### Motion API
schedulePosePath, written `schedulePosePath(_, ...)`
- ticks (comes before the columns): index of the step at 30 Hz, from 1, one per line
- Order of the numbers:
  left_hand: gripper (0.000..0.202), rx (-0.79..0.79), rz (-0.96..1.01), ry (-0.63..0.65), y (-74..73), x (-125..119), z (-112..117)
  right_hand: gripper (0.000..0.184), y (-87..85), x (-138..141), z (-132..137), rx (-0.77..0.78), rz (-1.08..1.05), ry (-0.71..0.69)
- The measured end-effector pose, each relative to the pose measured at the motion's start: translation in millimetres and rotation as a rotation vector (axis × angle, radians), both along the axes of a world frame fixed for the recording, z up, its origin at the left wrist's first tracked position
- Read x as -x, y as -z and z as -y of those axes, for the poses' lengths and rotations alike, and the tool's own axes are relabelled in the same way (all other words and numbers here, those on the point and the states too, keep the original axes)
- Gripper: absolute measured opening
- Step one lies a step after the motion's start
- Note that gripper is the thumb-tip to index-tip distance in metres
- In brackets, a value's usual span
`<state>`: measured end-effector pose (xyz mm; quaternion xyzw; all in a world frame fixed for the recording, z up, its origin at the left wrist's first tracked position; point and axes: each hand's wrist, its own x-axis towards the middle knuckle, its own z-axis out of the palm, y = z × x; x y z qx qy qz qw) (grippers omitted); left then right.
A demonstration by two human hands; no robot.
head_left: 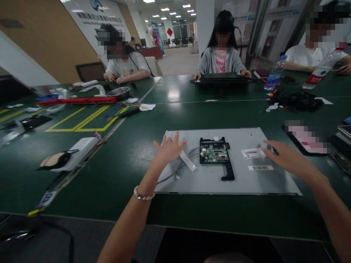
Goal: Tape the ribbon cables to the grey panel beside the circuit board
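Note:
A flat grey metal panel (246, 182), like the back of a display, lies on the green table in front of me. At its middle sits a green circuit board (214, 155) in a black plastic bracket (229, 172). My left hand (170, 149) is over the panel's left part with its fingers spread, next to a silvery flat strip (188, 160) and a grey cable (167, 178). Stretched out across the right side, my right hand (283, 155) has its fingertips by a white label (251, 153). A dark patch between those fingers is unclear. Below is a barcode sticker (261, 168).
A phone (307, 138) lies to the right, near a bundle of black items (297, 100) and plastic bottles (275, 73). At left are a white device (75, 153) and a metal bowl (119, 92). Across the table a person holds a dark panel (223, 79); other people sit nearby.

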<state>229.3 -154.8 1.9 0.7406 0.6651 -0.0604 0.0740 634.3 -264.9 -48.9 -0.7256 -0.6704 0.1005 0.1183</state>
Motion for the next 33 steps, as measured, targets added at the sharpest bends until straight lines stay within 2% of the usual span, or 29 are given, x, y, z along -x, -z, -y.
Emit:
schedulePosePath(9,0.074,-0.040,0.011,-0.041,2.1,9.4,-6.9,0.053,-0.6,21.0,4.1,-0.034,-0.105,-0.081)
schedulePosePath(13,0.074,-0.036,0.026,-0.092,-2.0,20.0,-14.5,0.047,-5.4,34.5,5.9,-0.059,-0.193,-0.092)
schedulePosePath(17,0.072,-0.164,0.033,-0.149,-12.2,22.7,-15.6,0.042,-11.1,54.2,8.7,-0.088,-0.233,-0.111)
schedulePosePath(19,0.071,-0.231,0.040,-0.127,-16.0,15.1,-10.3,0.040,-12.5,62.9,10.0,-0.106,-0.233,-0.147)
schedulePosePath(22,0.069,-0.251,0.083,0.004,-16.3,-6.9,5.8,0.039,-13.5,73.0,12.9,-0.118,-0.238,-0.231)
schedulePosePath(28,0.065,-0.149,0.195,0.416,-3.2,-51.0,51.6,0.049,-16.8,91.1,23.3,-0.018,-0.267,-0.459)
schedulePosePath(31,0.062,-0.101,0.191,0.559,4.2,-58.9,66.9,0.067,-19.3,98.3,26.9,0.052,-0.249,-0.591)
schedulePosePath(33,0.059,-0.112,0.170,0.605,8.7,-60.5,72.2,0.082,-19.8,100.4,27.4,0.117,-0.222,-0.677)
